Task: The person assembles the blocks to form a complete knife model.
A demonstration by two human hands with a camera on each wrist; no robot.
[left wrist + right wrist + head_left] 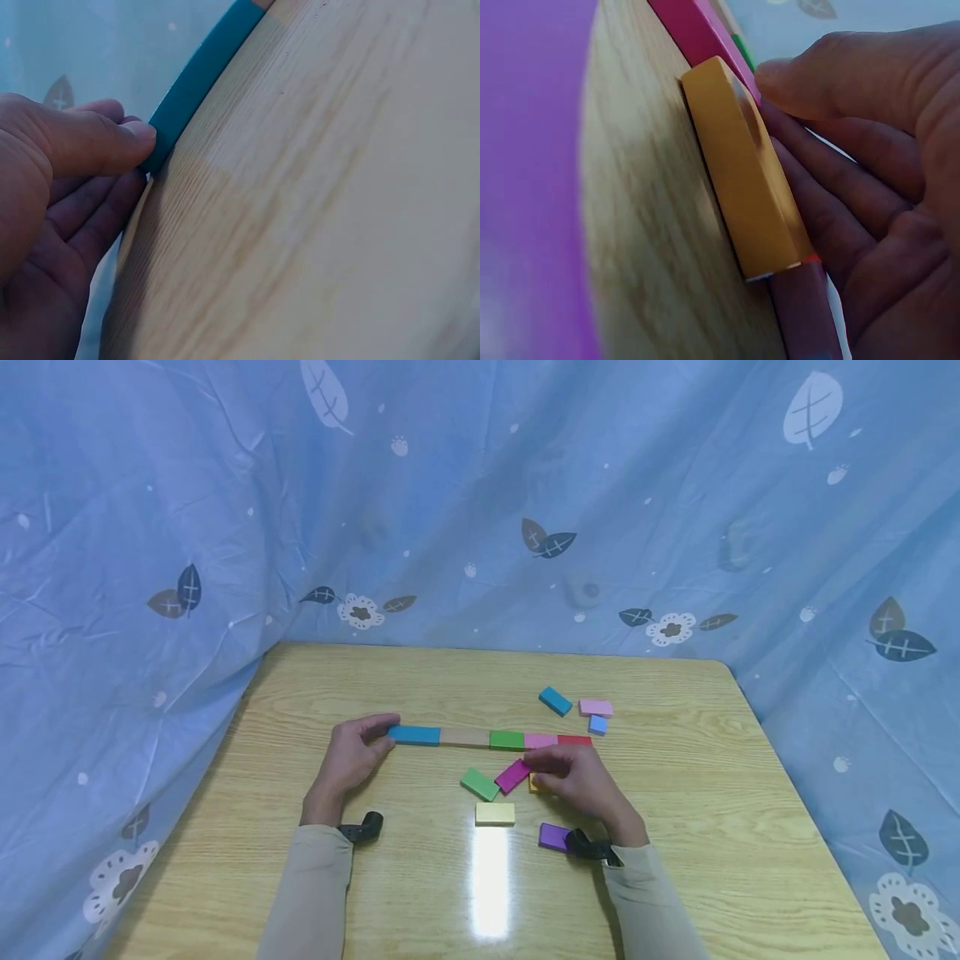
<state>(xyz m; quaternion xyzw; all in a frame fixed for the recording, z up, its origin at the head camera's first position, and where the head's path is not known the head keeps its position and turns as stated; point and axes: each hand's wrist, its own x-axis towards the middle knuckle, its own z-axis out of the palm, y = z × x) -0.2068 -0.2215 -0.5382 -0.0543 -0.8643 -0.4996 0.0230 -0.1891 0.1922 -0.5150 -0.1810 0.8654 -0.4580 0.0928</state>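
A straight row of blocks lies across the table: a long blue block, a tan block, a green block, a pink block and a red block. My left hand pinches the left end of the blue block, its thumb against the near side. At the upper right end of a magenta block, my right hand has thumb and forefinger close together, pinching that end. An orange block lies under this hand, mostly covered in the head view.
A light green block and a pale yellow block lie nearer me. A purple block sits partly under the right wrist camera. Behind the row are a short blue block, a light pink block and a small blue block.
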